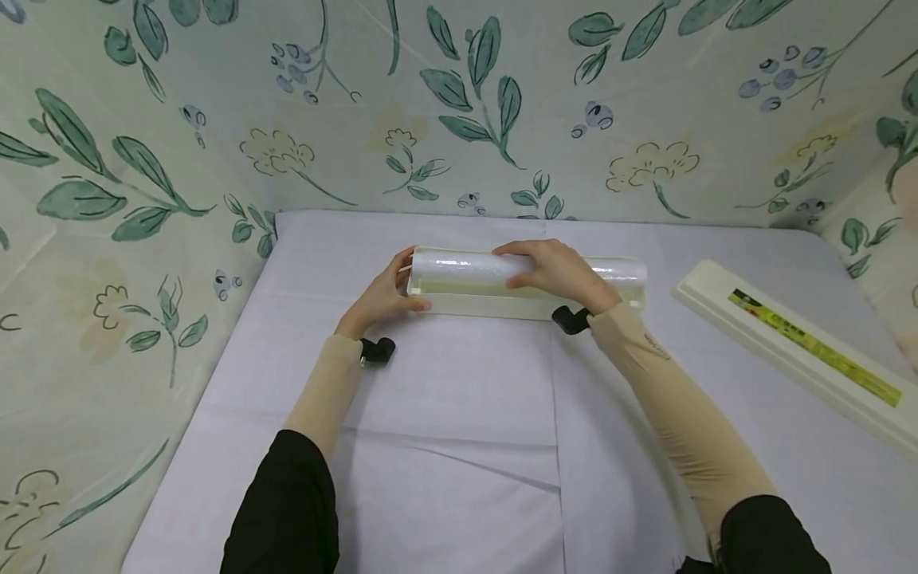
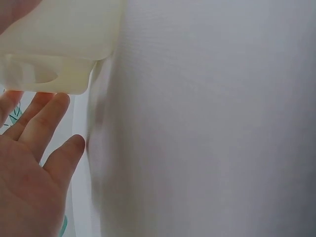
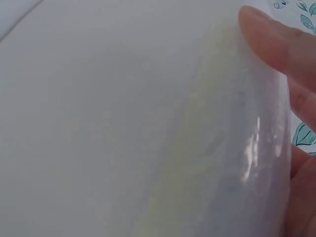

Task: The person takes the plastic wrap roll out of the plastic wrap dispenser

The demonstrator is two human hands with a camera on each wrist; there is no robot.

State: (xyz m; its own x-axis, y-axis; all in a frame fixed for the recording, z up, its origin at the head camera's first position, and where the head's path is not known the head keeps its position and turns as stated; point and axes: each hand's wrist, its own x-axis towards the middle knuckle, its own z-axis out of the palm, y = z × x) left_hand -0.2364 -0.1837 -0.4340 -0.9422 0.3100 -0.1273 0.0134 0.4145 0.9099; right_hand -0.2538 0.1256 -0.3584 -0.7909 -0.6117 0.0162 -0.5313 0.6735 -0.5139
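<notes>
Roll point(image 1: 459, 267), head view: glossy, lying lengthwise along the box point(image 1: 488, 306), toward the far wall; whether fully seated, cannot tell.
Right hand point(image 1: 555, 271): gripping the roll from above, around mid-length, thumb on the near side, fingers over the far side.
Left hand point(image 1: 383, 291): holding the box's left end, thumb at the front corner, fingers round the back.
Handling: by the look of it, settling the roll in the box; best to keep the left hold steady, press level along the length, and go gently with the film, likely to cling or wrinkle.
Lid point(image 1: 774, 344): slantwise at the right, label point(image 1: 815, 347) up, apart from the box; best left there until the roll sits straight.
Table point(image 1: 445, 494): covered in white cloth, with creases and a fold line running toward the near edge.
Room: floral fabric point(image 1: 502, 175) behind the table and along both sides, printed with green leaves, yellow blooms and blue berries.
Box end, left wrist view: pale, round-cornered; fingertips spread, some touching the end, one stretched clear; white cloth alongside, softly shadowed.
Roll shine, right wrist view: bright streaks beside the thumb, other fingers partly hidden behind; leaf print at the edge, remainder blurred.
</notes>
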